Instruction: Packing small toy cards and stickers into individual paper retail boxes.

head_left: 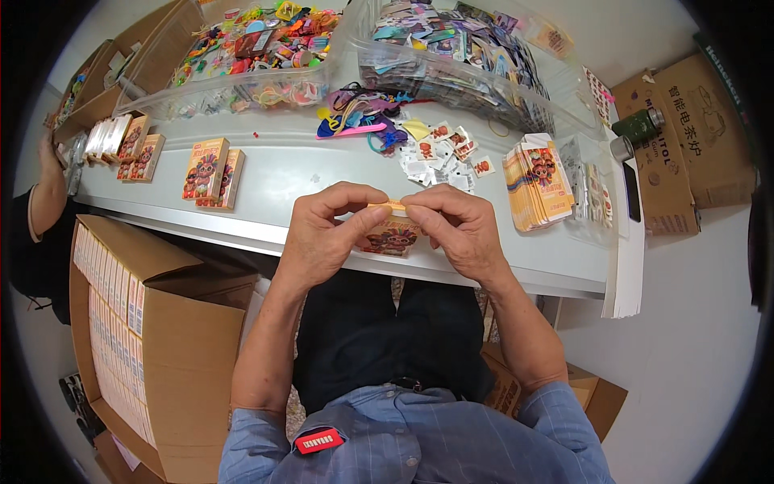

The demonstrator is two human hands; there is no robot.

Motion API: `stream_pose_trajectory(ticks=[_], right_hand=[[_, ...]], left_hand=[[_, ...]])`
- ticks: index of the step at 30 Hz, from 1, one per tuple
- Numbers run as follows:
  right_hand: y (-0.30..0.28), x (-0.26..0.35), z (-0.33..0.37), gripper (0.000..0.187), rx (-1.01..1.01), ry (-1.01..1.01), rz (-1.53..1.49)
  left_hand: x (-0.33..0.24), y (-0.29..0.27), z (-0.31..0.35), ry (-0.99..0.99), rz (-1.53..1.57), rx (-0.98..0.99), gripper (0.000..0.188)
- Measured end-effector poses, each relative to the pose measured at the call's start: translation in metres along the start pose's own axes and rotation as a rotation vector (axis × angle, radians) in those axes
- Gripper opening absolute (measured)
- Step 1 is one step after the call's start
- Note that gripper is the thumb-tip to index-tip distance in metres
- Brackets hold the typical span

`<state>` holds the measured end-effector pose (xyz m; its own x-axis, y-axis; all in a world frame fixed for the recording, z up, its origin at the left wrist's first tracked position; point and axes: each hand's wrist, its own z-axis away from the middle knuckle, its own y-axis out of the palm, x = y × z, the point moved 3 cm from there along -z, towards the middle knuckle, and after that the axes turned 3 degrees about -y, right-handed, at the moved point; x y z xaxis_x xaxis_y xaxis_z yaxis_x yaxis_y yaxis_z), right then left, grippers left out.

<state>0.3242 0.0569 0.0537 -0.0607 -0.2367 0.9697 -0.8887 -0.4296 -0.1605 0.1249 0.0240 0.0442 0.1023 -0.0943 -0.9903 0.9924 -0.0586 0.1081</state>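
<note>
Between my hands, near the front edge of the table, is a small orange printed box (389, 240) with a cartoon figure on its face. My left hand (324, 232) pinches its top end with thumb and forefinger. The thumb and fingers of my right hand (461, 227) close on the other side of that same end. The fingers partly cover the top flap, so I cannot tell whether it is tucked in. Beyond my hands lies a loose pile of small picture stickers (439, 157). Left of them, two similar boxes (211, 172) lie overlapping on the table.
A clear bin of colourful trinkets (234, 90) and one of shiny cards (463, 89) stand behind. Flattened orange boxes (538, 181) are stacked at right. A large carton (193, 363) of packed boxes stands lower left. Another person's arm (50, 181) shows at far left.
</note>
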Motion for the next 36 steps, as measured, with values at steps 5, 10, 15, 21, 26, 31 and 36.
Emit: stream_pose_trajectory(ticks=[5,10,15,21,26,31,36], right_hand=[[0.000,0.001,-0.001,0.015,-0.022,0.044,-0.008],[0.001,-0.002,0.000,0.014,-0.026,-0.021,-0.029],[0.001,-0.010,0.002,0.014,-0.008,0.000,-0.077],[0.001,-0.016,0.008,0.027,0.011,-0.321,0.068],[0.003,-0.020,0.009,0.035,-0.012,-0.351,0.113],[0.003,-0.015,0.008,0.029,-0.017,-0.404,0.151],[0.012,-0.016,0.007,0.022,-0.097,-0.388,0.174]], left_hand=[[-0.003,0.001,-0.002,-0.022,0.001,0.008,0.016],[-0.004,0.000,-0.003,0.022,-0.026,0.037,0.016],[0.000,-0.003,-0.002,0.063,-0.012,0.087,0.016],[0.016,-0.007,0.002,0.188,-0.076,0.099,0.024],[0.021,-0.009,0.002,0.295,-0.109,0.081,0.028],[0.020,-0.009,0.002,0.253,-0.093,0.101,0.026],[0.020,0.000,0.007,0.302,-0.211,-0.003,0.045]])
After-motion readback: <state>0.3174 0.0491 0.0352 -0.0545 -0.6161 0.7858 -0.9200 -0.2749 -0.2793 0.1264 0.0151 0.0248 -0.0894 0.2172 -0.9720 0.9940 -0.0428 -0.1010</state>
